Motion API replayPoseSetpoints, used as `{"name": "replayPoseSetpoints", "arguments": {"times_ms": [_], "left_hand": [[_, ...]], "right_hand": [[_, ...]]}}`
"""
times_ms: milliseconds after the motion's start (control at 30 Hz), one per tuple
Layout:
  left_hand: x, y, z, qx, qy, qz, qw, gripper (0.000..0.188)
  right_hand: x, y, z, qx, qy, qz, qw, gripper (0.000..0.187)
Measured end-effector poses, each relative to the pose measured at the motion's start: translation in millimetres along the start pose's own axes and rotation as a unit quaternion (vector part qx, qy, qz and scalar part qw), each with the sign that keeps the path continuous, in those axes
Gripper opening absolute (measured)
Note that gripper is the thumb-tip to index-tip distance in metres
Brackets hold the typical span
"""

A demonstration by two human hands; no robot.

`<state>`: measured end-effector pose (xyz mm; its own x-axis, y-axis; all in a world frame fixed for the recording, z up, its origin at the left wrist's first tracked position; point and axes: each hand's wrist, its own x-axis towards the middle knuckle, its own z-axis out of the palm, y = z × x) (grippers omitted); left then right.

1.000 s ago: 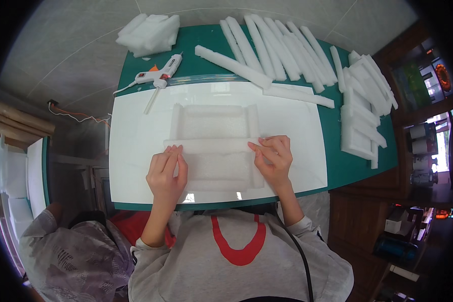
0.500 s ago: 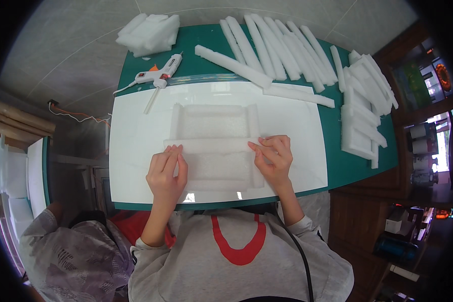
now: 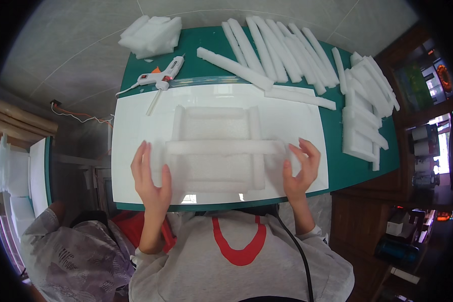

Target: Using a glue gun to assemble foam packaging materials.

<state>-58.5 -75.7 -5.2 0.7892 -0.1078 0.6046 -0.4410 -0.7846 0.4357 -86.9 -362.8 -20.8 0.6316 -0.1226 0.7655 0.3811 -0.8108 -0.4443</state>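
Note:
A rectangular white foam tray with raised foam edges lies on a glossy white board. Across its middle, from side to side, rests a white foam strip whose ends stick out past the tray, farther on the right. My left hand is off the tray's left side, fingers apart and holding nothing. Beyond the strip's right end, my right hand is also empty, its fingers spread and slightly curled. Neither hand appears to touch the foam.
A white glue gun with a clear stick lies back left, near clear rods. A foam stack, several loose strips and joined foam pieces sit on the green table. Another person's sleeve shows lower left.
Both hands have let go of the foam strip and moved outward, the left one leftward and the right one rightward. The strip stays across the tray, its right end now showing.

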Motion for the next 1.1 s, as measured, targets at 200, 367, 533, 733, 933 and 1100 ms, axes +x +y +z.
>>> {"name": "replayPoseSetpoints", "arguments": {"times_ms": [200,367,533,733,933,1100], "left_hand": [[-35,-21,6,-0.29,-0.11,-0.291,0.905,0.053],[-35,5,12,-0.341,-0.176,-0.326,0.864,0.05],[-33,23,19,-0.436,-0.153,-0.342,0.818,0.054],[-13,50,39,-0.468,-0.19,-0.219,0.834,0.07],[6,66,43,-0.456,-0.303,-0.111,0.829,0.07],[-7,45,42,-0.447,-0.291,-0.166,0.829,0.067]], "right_hand": [[-47,2,-12,0.197,-0.069,0.351,0.913,0.047],[-55,-22,-8,0.363,-0.243,0.397,0.807,0.043],[-31,-28,-26,0.502,-0.169,0.519,0.671,0.045],[-19,4,-44,0.61,-0.017,0.537,0.583,0.047],[-12,91,-116,0.627,0.161,0.456,0.611,0.03],[-12,150,-186,0.487,0.287,0.456,0.687,0.04]]}}
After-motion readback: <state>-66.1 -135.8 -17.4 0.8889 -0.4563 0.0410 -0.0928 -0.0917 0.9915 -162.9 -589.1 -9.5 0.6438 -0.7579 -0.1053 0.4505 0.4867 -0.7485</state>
